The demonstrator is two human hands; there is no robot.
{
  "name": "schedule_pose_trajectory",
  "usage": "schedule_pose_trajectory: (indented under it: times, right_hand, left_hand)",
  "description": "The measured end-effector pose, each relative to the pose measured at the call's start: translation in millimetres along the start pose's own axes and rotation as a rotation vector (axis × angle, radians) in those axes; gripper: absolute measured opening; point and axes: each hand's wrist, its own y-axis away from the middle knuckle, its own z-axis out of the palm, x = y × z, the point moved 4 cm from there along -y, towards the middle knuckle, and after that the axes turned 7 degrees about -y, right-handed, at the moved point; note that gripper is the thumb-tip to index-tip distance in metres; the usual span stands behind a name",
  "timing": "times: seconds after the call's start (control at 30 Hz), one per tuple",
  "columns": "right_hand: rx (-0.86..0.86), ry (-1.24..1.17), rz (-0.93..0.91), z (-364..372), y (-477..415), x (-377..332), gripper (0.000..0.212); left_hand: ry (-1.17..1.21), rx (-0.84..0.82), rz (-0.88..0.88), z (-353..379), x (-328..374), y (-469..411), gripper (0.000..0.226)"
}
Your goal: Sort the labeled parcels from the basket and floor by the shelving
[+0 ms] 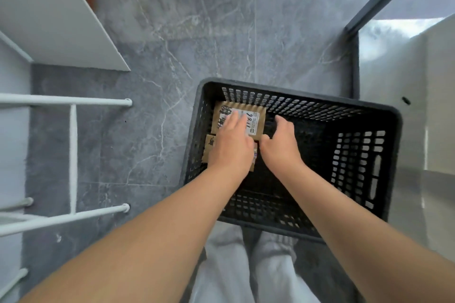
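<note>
Inside basket (295,94), far-left corner: left hand (231,146) lies flat on labelled parcel (257,124), probably steadying it; right hand (280,145) relaxed, empty, just beside it, likely about to lift.

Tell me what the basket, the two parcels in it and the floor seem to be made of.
Basket: looks like dark moulded plastic, matt, its walls pierced with regular holes. The far parcel and the near parcel look like brown cardboard, matt; the far one bears a white paper label. Floor: grey stone or stone-look tile, with pale veins and a slight sheen.
</note>
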Motion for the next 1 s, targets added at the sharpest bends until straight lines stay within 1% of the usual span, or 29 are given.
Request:
schedule_pose_trajectory:
  times: [0.1,0.17,0.3,0.47,0.6,0.7,0.77,0.87,1.0]
  right_hand:
    - [-0.010,0.068,-0.171,-52.9,24.9,-72.5,0.060]
    - [0.016,0.122,-0.289,-94.7,39.4,-126.8,0.061]
    - [0.125,0.165,-0.455,-192.6,90.1,-238.8,0.063]
    - [0.253,0.143,-0.730,-317.7,200.1,-373.6,0.065]
    - [0.446,0.162,-0.960,-411.3,309.8,-462.7,0.068]
    - [0.627,0.176,-1.081,-470.8,385.8,-501.2,0.070]
    - [0.740,0.176,-1.141,-504.5,425.8,-515.1,0.072]
    - [0.847,0.202,-1.161,-545.3,467.4,-525.0,0.075]
    - [0.981,0.244,-1.115,-583.2,504.1,-528.7,0.075]
  left_hand:
    - [-0.055,0.074,0.156,-69.6,44.9,9.1,0.053]
    - [-0.107,0.178,0.237,-125.3,73.1,13.6,0.054]
    - [-0.169,0.406,0.310,-248.9,137.3,52.5,0.058]
    - [-0.196,0.736,0.488,-404.7,248.4,140.9,0.060]
    - [-0.176,0.938,0.593,-495.5,333.3,227.5,0.057]
    - [-0.209,1.136,0.668,-547.3,386.0,290.7,0.056]
    - [-0.215,1.213,0.720,-576.4,412.6,324.0,0.057]
    - [-0.249,1.228,0.782,-609.5,440.7,358.0,0.060]
    - [-0.229,1.234,0.885,-640.6,462.8,388.8,0.061]
